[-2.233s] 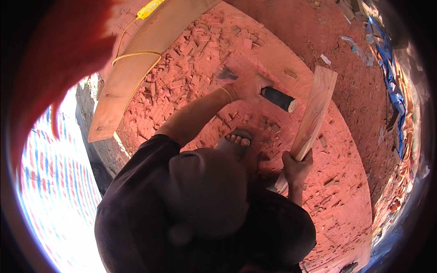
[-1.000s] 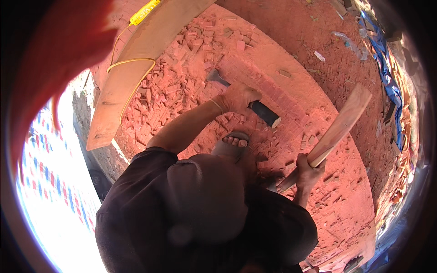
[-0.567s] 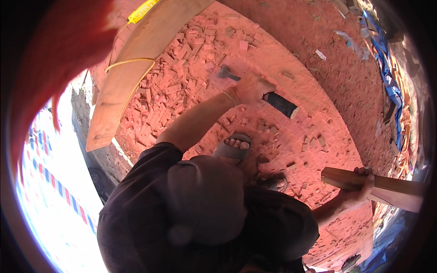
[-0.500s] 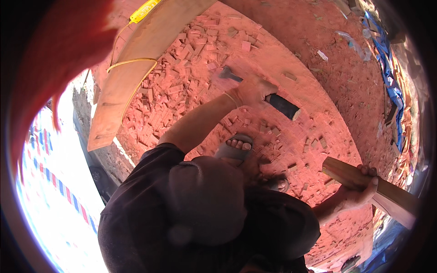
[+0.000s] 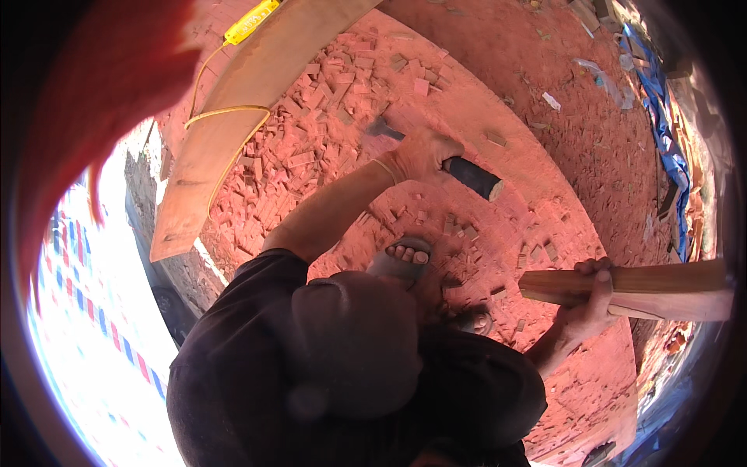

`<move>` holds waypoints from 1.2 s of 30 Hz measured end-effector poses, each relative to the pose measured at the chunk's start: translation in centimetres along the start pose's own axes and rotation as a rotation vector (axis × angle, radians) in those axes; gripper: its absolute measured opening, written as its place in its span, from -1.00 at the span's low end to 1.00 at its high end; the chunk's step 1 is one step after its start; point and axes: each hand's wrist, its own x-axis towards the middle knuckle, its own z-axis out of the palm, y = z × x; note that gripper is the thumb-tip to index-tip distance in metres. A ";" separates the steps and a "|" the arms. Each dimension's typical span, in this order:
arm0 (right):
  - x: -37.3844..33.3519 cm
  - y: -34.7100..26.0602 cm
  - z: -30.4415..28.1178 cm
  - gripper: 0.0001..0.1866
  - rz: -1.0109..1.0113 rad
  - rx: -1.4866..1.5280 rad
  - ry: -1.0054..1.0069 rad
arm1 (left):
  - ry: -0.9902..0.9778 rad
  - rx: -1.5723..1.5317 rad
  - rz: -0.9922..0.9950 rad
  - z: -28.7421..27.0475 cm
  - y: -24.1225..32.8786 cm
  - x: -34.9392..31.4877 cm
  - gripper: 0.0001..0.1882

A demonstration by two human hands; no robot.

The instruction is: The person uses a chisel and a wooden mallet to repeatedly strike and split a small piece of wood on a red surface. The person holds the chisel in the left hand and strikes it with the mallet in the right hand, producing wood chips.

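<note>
My left hand is closed around a short tool over the reddish ground. A thick black length with a pale wooden end sticks out on its right, and a dark metal part shows beyond the hand on its left. The exact kind of tool cannot be made out. On the right, my right hand grips a brown length of timber, with fingers over its top edge and the thumb across its near side. The timber's left end points toward my feet; its right end reaches the picture's dark rim.
Wood offcuts are strewn over the ground around my sandalled foot. A wide plank lies at the left, crossed by a yellow cord running to a yellow block. Blue sheeting lies far right.
The timber in my right hand has swung from a slant to nearly level, and its left end has shifted leftward. My left hand has moved slightly left with the tool.
</note>
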 end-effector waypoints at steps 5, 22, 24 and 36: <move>-2.7 3.0 6.1 -0.73 0.116 -0.078 -0.066 | 0.059 -0.108 0.056 0.0 -0.4 -0.2 -0.81; -9.7 9.0 -7.1 -0.73 0.584 -0.290 0.190 | 0.099 -0.079 0.287 -2.4 1.8 0.3 -0.86; -10.0 9.2 -7.7 -0.74 0.639 -0.271 0.225 | 0.059 -0.145 0.288 -0.6 2.5 -0.5 -0.83; -7.0 6.6 -6.2 -0.77 0.418 -0.195 0.170 | 0.144 -0.177 0.142 -1.0 0.4 4.1 -0.83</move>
